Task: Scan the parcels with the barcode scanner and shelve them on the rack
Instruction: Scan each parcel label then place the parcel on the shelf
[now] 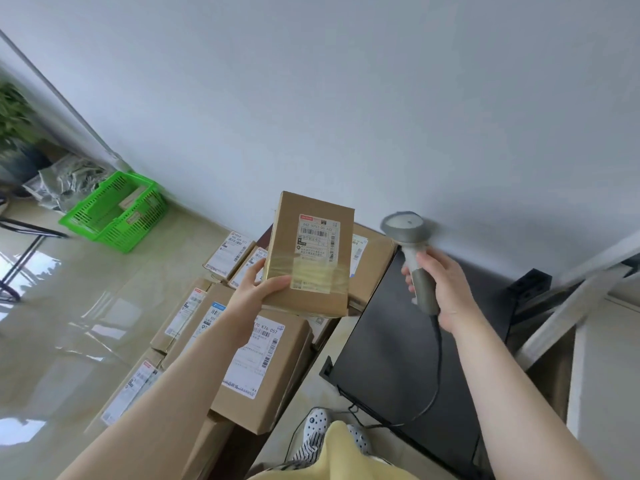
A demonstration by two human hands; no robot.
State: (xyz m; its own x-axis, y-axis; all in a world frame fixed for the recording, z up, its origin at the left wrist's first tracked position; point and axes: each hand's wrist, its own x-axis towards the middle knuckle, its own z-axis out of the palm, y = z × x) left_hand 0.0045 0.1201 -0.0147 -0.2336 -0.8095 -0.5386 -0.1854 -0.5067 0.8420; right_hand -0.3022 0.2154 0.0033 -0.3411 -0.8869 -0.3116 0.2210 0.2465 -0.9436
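My left hand [254,289] grips a flat brown cardboard parcel [311,254] by its lower left edge, holding it up with the white barcode label facing me. My right hand [441,285] is wrapped round the handle of a grey corded barcode scanner [410,244], whose round head sits just right of the parcel. Several more labelled cardboard parcels [263,368] lie stacked below my left arm. Pale metal bars of the rack [568,306] show at the right edge.
A black flat surface [408,341] lies under the scanner, its cable trailing down to the floor. A green plastic basket [117,209] with a few items stands by the wall on the glossy floor. A plant and a black chair frame are at far left.
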